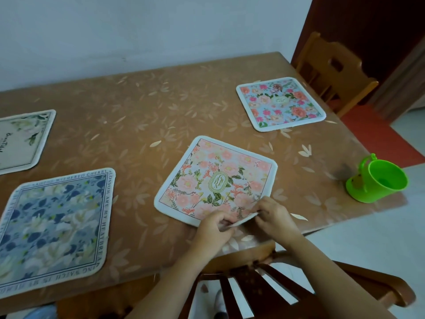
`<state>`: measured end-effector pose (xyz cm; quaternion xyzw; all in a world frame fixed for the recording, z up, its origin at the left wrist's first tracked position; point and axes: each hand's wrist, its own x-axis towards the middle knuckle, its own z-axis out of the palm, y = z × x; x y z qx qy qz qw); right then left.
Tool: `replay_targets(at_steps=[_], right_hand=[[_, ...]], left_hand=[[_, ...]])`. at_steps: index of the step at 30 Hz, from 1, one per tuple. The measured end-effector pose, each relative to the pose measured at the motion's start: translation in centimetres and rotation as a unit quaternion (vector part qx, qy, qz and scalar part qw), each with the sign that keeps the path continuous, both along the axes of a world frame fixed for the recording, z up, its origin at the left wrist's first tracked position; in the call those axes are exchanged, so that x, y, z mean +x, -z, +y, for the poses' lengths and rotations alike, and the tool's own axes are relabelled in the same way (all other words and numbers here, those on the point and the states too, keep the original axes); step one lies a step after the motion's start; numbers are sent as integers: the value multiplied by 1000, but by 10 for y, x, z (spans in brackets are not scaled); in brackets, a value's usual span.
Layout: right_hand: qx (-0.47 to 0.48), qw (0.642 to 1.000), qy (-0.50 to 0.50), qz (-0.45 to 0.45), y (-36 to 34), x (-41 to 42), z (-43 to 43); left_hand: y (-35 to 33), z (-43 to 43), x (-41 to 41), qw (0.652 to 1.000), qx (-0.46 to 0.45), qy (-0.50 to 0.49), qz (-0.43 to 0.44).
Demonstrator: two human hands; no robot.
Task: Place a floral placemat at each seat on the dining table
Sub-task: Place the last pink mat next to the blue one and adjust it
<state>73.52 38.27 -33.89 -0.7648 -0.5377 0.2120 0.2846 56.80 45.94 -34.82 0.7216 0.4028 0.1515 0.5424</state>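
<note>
A pink floral placemat lies skewed on the brown dining table, in front of a dark wooden chair. My left hand and my right hand both pinch its near corner, which is lifted slightly off the table. A blue and white floral placemat lies flat to the left. A cream placemat sits at the far left, cut by the frame edge. A placemat with red and pink flowers on blue lies at the far right, by a light wooden chair.
A green plastic cup lies tipped near the table's right edge. A white wall runs behind the table. A dark red door and red floor are at the right, with pale floor tiles below.
</note>
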Motion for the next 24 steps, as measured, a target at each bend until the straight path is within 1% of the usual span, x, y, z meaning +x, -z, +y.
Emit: replay_targets(at_steps=[4,6,10,13,15,17,20,24], right_hand=[[9,998,55,-2,1,14,-7],[15,998,55,1,1,14,-9],[27,1000,12,0,-2,4,-15],[32,997,-53,-39,-4,-10,-17],[32,995,-68,-64,-3,-15,-16],[20,995,-64,-77,0,-14,-16],[6,994,-52,-97,4,-8,-19],[-2,995,-19,-102,16,5,-24]], left_hand=[[10,5,-6,994,94,32,47],[14,6,-6,992,110,38,52],[13,4,2,994,111,16,12],[12,3,14,990,137,36,12],[14,1,22,983,166,70,31],[17,0,25,976,194,89,48],[29,5,22,968,225,86,77],[45,13,7,960,231,89,133]])
